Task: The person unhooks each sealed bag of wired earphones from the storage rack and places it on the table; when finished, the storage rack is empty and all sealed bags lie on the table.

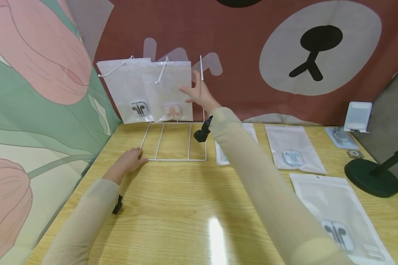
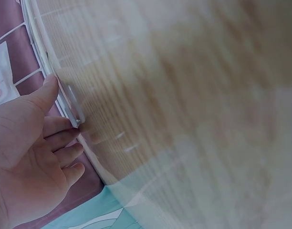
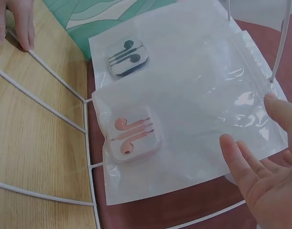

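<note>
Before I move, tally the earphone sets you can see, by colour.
Dark earphones: 2
Pink earphones: 1
Pale blue earphones: 1
Total: 4 visible; the bag partly behind the right sleeve may hide another.

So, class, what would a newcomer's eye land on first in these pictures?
Probably the brown cartoon bear face on the backdrop behind the table. Then the black-earphone packet and pink-earphone packet, hanging on the white wire rack, with the right hand beside the pink one.
</note>
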{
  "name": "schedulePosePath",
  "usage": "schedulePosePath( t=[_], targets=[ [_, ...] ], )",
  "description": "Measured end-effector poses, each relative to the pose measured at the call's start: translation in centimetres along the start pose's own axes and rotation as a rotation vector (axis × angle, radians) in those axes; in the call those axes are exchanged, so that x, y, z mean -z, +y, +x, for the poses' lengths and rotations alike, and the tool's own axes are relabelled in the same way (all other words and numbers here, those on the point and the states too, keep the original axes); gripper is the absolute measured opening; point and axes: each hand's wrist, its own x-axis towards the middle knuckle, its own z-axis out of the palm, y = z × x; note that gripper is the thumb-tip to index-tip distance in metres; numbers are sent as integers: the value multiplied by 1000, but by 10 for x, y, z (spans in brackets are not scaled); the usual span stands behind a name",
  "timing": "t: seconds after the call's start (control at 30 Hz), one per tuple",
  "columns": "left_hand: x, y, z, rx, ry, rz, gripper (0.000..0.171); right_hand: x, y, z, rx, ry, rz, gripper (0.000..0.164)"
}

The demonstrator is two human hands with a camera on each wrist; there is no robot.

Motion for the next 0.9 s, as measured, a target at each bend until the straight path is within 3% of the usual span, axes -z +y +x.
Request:
schedulePosePath(
  t=[0.13,0.3,0.43,0.9],
  targets=[
    [1,0,-1,4,-6,3,54,-5,0,1,26,66,61,74],
    [1,-1,-1,3,-10,15,53,-10,-1,0,64,144,145,45],
    [1,-2,-2,7,-15,12,53,-15,-1,-3,86,195,133,29],
    [2,-2,-4,-1,-7,15,55,-20,7,-16,149,289,83,28]
  ],
)
